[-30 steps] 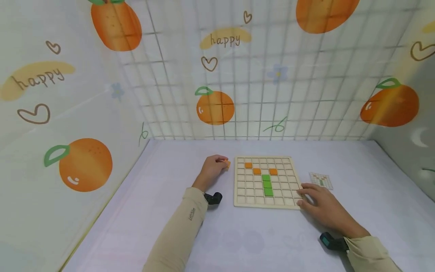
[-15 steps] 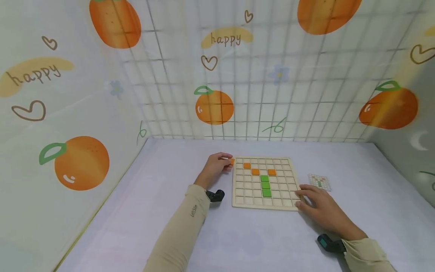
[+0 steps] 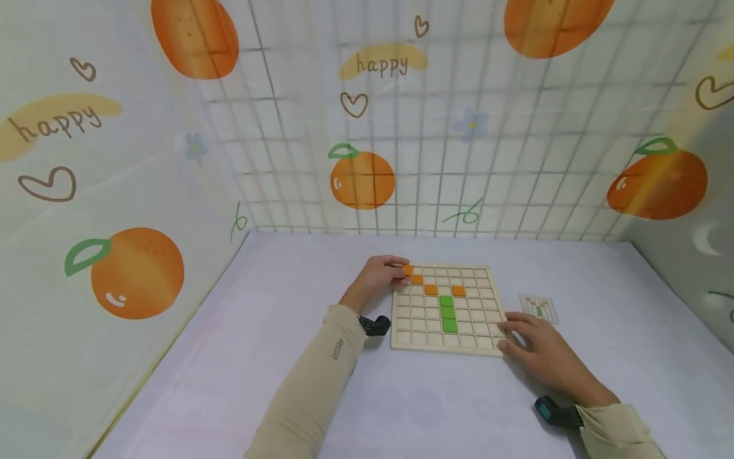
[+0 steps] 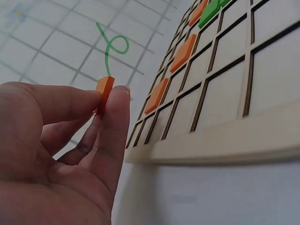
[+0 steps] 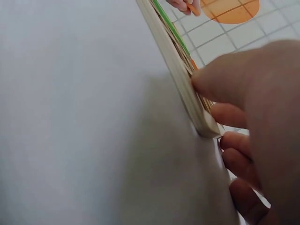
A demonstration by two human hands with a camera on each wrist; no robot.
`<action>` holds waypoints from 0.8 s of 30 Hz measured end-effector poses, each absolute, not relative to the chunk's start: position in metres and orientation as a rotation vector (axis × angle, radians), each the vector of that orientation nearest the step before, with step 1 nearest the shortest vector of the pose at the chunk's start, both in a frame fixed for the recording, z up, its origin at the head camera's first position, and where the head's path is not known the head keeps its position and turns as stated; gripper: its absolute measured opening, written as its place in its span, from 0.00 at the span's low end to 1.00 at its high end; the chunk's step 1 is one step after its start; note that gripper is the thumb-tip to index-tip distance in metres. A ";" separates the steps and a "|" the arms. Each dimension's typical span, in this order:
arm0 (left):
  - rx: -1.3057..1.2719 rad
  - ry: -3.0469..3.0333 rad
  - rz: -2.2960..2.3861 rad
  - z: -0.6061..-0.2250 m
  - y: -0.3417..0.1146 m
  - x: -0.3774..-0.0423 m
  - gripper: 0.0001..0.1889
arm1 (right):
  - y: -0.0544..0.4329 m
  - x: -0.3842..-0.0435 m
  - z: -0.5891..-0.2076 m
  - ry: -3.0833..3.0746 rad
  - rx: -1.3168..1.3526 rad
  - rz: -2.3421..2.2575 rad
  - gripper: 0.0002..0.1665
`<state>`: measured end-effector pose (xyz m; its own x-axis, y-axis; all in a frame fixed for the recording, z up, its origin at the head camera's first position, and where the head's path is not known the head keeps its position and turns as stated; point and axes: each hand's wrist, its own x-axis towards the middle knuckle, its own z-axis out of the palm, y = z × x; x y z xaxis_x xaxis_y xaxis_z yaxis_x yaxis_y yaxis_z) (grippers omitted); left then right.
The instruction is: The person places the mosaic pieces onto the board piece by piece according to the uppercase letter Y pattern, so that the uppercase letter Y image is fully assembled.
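Note:
Thumb and fingertips of my left hand [image 3: 381, 277] pinch an orange square tile [image 4: 104, 89] above the far left corner of the wooden grid board [image 3: 421, 343]. In the left wrist view that tile stands tilted, apart from the board. Three orange tiles lie in the board's cells, one of them the nearest orange tile [image 3: 417, 279]. A column of green tiles [image 3: 448, 313] runs below them. My right hand [image 3: 545, 350] rests at the board's near right edge, its thumb and a fingertip touching the board in the right wrist view.
A small pattern card [image 3: 539, 308] with a printed grid lies right of the board. The white table [image 3: 275, 299] meets a printed curtain [image 3: 298, 159] at the back and sides. Black camera mounts sit on both wrists.
My left hand has moved right with the orange tile, from beside the board to over its far left corner. My right hand stays at the board's edge.

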<state>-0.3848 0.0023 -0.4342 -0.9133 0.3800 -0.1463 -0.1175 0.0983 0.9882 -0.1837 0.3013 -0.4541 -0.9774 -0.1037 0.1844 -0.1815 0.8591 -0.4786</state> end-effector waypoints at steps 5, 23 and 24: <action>0.329 1.997 1.832 -0.438 0.012 -0.382 0.16 | 0.302 -0.182 -0.456 -2.861 0.256 0.766 0.27; 0.428 1.949 1.805 -0.428 0.055 -0.373 0.13 | 0.303 -0.183 -0.453 -2.854 0.260 0.761 0.27; 0.427 1.952 1.807 -0.428 0.058 -0.373 0.13 | 0.303 -0.183 -0.452 -2.854 0.264 0.756 0.27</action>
<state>-0.3728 0.0577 -0.4285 -0.8541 0.5081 -0.1113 -0.0718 0.0967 0.9927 -0.1829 0.3030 -0.4517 -0.9686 -0.1250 0.2149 -0.2149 0.8554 -0.4713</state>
